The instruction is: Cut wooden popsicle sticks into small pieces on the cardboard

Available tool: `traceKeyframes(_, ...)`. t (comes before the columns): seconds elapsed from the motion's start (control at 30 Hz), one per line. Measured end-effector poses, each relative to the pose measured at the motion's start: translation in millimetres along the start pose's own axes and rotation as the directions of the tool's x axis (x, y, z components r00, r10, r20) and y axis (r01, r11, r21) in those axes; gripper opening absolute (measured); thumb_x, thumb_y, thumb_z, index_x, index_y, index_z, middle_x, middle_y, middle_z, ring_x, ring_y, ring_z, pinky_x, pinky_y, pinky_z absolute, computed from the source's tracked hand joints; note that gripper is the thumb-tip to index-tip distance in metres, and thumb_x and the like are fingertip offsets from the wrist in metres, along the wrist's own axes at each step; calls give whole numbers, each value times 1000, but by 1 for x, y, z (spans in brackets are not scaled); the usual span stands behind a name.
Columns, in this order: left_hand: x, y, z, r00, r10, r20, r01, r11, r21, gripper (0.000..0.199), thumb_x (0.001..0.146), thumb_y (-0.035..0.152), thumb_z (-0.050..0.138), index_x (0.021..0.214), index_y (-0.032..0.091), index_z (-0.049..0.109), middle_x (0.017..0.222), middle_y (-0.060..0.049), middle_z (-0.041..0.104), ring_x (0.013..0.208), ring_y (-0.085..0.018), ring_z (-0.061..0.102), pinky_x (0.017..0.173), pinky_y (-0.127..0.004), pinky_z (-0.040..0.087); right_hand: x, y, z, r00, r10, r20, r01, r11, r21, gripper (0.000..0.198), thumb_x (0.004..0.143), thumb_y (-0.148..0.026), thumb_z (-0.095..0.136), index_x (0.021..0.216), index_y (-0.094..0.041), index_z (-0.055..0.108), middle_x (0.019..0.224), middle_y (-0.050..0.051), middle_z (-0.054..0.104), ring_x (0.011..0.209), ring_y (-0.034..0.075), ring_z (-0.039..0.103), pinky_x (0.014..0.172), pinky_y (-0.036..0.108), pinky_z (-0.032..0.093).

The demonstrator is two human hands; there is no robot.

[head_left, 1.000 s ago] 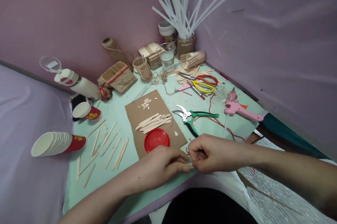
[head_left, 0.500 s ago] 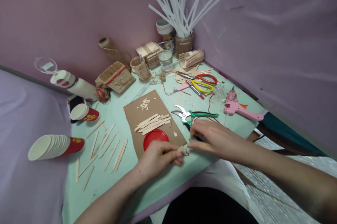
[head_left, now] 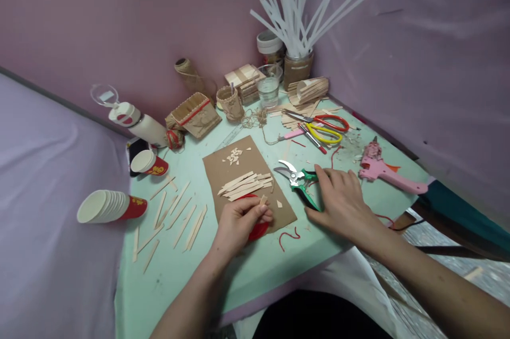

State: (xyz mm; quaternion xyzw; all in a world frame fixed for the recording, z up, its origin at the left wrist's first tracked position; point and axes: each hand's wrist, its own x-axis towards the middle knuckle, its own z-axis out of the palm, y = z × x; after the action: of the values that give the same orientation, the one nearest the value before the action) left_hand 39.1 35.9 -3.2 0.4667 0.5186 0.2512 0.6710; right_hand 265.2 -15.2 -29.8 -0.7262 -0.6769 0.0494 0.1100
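My left hand (head_left: 241,222) pinches a short piece of wooden craft stick (head_left: 263,200) above the red round lid (head_left: 260,230), which it partly hides. My right hand (head_left: 340,201) lies around the green handles of the pruning shears (head_left: 295,178), with the index finger at the upper handle and the thumb beside the lower one. The shears rest on the table, blades parted and pointing left. On the brown cardboard (head_left: 255,155) lie a row of cut craft sticks (head_left: 245,186) and a small pile of clipped tips (head_left: 234,156). A red cord (head_left: 289,236) curls near the cardboard's front edge.
Loose sticks (head_left: 179,217) and stacked paper cups (head_left: 107,207) are at left, near a white bottle (head_left: 139,124). Scissors (head_left: 330,122) and a pink glue gun (head_left: 388,171) lie at right. Behind stand a glass of water (head_left: 268,92) and a jar of white glue sticks (head_left: 298,70).
My right hand has moved from the cardboard's front corner onto the shears' handles, its fingers spreading. My left hand has lifted the stick piece away from the red cord. The view has shifted left.
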Motion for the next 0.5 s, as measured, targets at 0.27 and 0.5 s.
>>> traceKeyframes(0.27, -3, 2, 1, 1000, 21, -6, -21, 1000, 8, 29, 71, 38, 74, 81, 11, 73, 73, -6, 73, 69, -16, 69, 71, -27, 57, -17, 1, -43, 897, -145, 416, -202, 704, 681, 74, 66, -20, 52, 138, -21, 35, 128, 9, 51, 111, 27, 54, 90, 38, 46)
traceKeyframes(0.5, -7, 3, 5, 998, 24, 63, -24, 1000, 7, 24, 75, 35, 71, 81, 12, 72, 71, -7, 72, 67, -17, 68, 69, -27, 56, -29, -3, -53, 755, -318, 574, -324, 580, 747, 71, 66, -8, 48, 134, -24, 37, 99, 2, 61, 83, 19, 59, 71, 29, 47)
